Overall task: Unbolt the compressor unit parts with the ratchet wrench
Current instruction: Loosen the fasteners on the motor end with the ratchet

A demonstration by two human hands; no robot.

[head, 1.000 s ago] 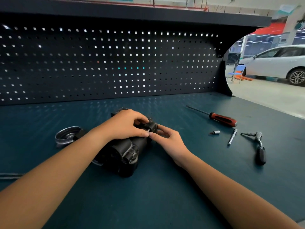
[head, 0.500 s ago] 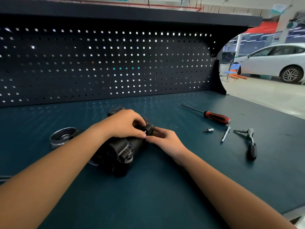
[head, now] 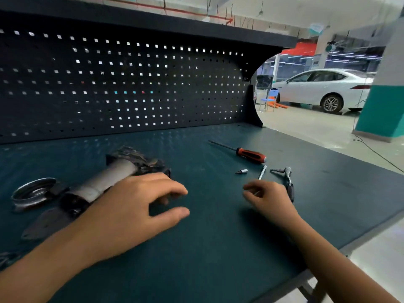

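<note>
Evidently the right hand (head: 271, 199) is reaching for a tool. Its fingers are curling loosely with nothing plainly held, and it is hovering low over the counter (head: 218, 254), just beside the ratchet wrench (head: 289, 182). The wrench is lying flat immediately right of that hand, with its head pointing away from the person and its dark handle nearest the knuckles. A slim extension bar (head: 262, 172) is lying just beyond the fingertips. Its near end is running in behind them, and whether they are touching it cannot be told.

The left hand (head: 131, 208) is hanging spread and relaxed, thumb apart from the fingers, gripping nothing and blurred. It is sitting just right of the compressor unit (head: 118, 173), which is lying on its side on the left part of the counter. Neither hand is gripping it, and a shiny metal ring (head: 32, 191) is lying at its left end. Farther out, a small socket bit (head: 241, 171) and a red-handled screwdriver (head: 249, 154) are lying apart from the wrench.

By my reading, the step in hand is fetching the wrench, so no bolt is being turned yet. The next move is calling for the right hand to close round the wrench handle, perhaps fitting the bar or bit first. The left hand should then be settling on the compressor unit to steady it.
</note>
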